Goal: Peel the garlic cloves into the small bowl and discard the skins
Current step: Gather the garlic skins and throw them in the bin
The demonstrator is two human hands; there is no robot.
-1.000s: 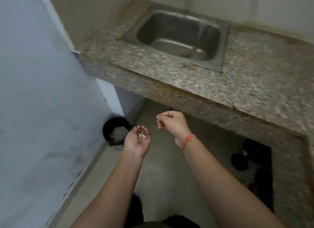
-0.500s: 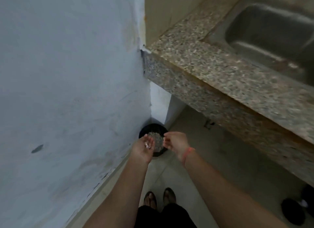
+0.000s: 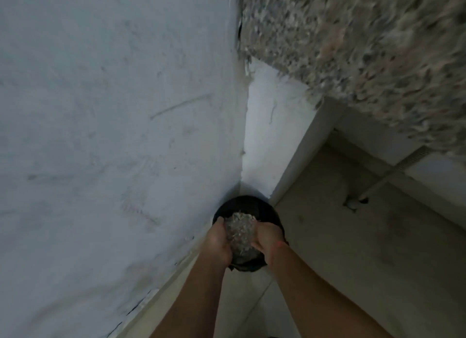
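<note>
A black waste bin (image 3: 252, 204) stands on the floor in the corner, with crumpled clear plastic (image 3: 239, 228) inside it. Both my hands hang over its opening. My left hand (image 3: 217, 241) is at the bin's left side, back toward me, fingers stretched down toward the rim. My right hand (image 3: 267, 238) is at the right side with its fingers bent inward over the plastic; a red band circles that wrist. The palms face away, so no garlic skins show. Neither the small bowl nor any cloves are in view.
A pale blue wall (image 3: 113, 148) fills the left. The speckled stone counter (image 3: 365, 47) overhangs at the upper right, close to my head. Beige floor tiles (image 3: 340, 249) spread to the right, with a pipe (image 3: 378, 186) running down to the floor.
I have bent down toward the corner. Both hands moved forward from in front of the bin to right over its opening. The skins seen in my left palm no longer show.
</note>
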